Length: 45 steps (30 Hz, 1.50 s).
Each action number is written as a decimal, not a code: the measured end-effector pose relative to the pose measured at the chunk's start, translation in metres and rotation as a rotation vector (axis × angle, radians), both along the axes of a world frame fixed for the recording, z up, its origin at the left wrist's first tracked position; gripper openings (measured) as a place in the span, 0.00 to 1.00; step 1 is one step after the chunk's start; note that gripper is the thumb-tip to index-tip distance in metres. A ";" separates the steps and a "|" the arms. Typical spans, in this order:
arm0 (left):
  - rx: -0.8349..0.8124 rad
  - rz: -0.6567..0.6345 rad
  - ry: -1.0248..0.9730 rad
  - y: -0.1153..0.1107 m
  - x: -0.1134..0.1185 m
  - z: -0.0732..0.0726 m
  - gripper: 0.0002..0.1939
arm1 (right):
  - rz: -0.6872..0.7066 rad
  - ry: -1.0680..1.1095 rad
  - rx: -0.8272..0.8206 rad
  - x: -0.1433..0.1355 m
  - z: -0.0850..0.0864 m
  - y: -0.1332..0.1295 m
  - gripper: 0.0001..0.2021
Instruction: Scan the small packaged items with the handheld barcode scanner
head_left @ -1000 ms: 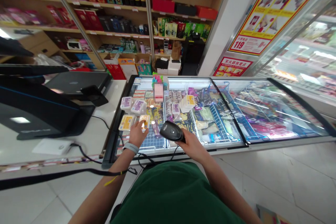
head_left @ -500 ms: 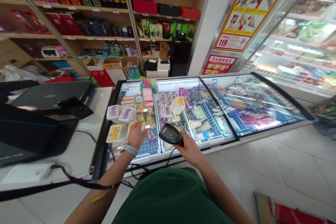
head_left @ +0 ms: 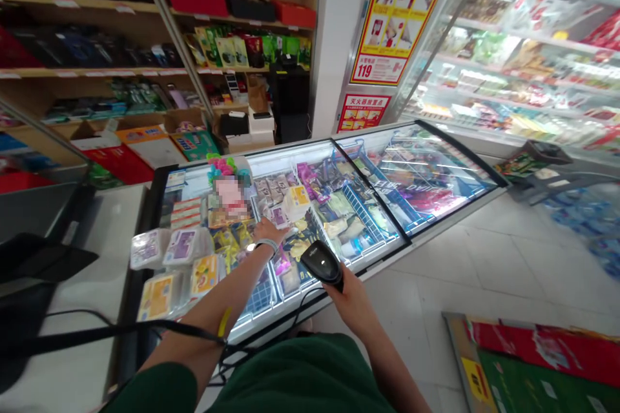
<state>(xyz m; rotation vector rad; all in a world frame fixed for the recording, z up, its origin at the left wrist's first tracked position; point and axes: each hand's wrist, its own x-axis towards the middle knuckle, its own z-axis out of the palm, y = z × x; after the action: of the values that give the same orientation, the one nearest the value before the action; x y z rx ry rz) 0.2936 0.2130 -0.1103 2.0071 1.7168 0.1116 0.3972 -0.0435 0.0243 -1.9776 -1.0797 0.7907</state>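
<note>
Two bare hands of ours are above a glass-topped freezer (head_left: 372, 193), which slants from eight o'clock in our view up to two. Our right hand (head_left: 351, 304) has its grip closed round the handle of a black scanner (head_left: 318, 262), near six o'clock, with the scanner's broad head pointing toward ten. A thin black cord (head_left: 304, 299) curves down at the scanner's seven-o'clock side.

Our left hand (head_left: 268, 231), with a pale wristband (head_left: 267, 245) behind it, lies at ten o'clock from the scanner. Its grip looks spread, thumb held out from the fingers; a small purple-labelled tub (head_left: 278, 215) sits just beyond it at one o'clock, and whether we touch it we cannot tell. Right beside that tub, toward two, stands a white stack with a yellow label (head_left: 296, 200).

Between eight and nine o'clock from our left hand, four more clear tubs rest on the glass: two with purple labels (head_left: 184, 245) in the farther row, two with orange-yellow labels (head_left: 206, 274) nearer us. A bright curly ornament (head_left: 223, 166) stands toward eleven. The white table (head_left: 99, 226) is at nine o'clock from the scanner, and a red-and-yellow poster (head_left: 400, 13) hangs at one.
</note>
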 end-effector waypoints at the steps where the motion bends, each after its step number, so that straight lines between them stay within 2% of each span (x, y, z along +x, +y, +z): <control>1: 0.000 0.028 -0.016 0.001 0.006 -0.001 0.24 | -0.014 0.006 -0.004 0.000 -0.001 -0.002 0.09; 4: -0.009 0.091 -0.082 0.005 0.017 -0.003 0.24 | -0.034 0.017 -0.023 0.000 -0.002 -0.005 0.09; 8: -0.031 0.108 -0.155 0.012 0.017 -0.004 0.23 | -0.034 0.012 -0.039 -0.001 -0.001 -0.006 0.09; 11: -0.025 0.126 -0.113 0.013 0.006 -0.002 0.24 | -0.033 -0.001 -0.054 0.000 0.000 -0.003 0.09; 16: -0.008 0.107 -0.035 0.002 -0.025 0.001 0.24 | 0.010 -0.035 -0.048 0.000 -0.005 0.006 0.08; 22: 0.045 0.031 0.010 -0.028 -0.062 0.007 0.23 | 0.119 -0.119 -0.033 -0.002 -0.004 0.021 0.08; 27: 0.166 -0.001 -0.030 -0.059 -0.096 0.026 0.31 | 0.232 -0.147 -0.029 -0.010 0.003 0.035 0.08; 36: 0.393 0.131 -0.066 -0.112 -0.168 0.066 0.31 | 0.488 -0.185 0.014 -0.045 0.014 0.048 0.10; 41: 0.463 0.225 -0.048 -0.135 -0.196 0.076 0.32 | 0.630 -0.217 0.021 -0.068 0.020 0.051 0.11; 45: 0.490 0.281 -0.027 -0.149 -0.209 0.078 0.31 | 0.701 -0.239 0.026 -0.081 0.021 0.051 0.10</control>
<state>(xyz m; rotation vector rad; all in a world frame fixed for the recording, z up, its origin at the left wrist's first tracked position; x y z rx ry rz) 0.0850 0.0642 -0.0319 2.0513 2.0966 0.7127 0.3161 0.0075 0.0456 -1.6925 -1.9661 0.8889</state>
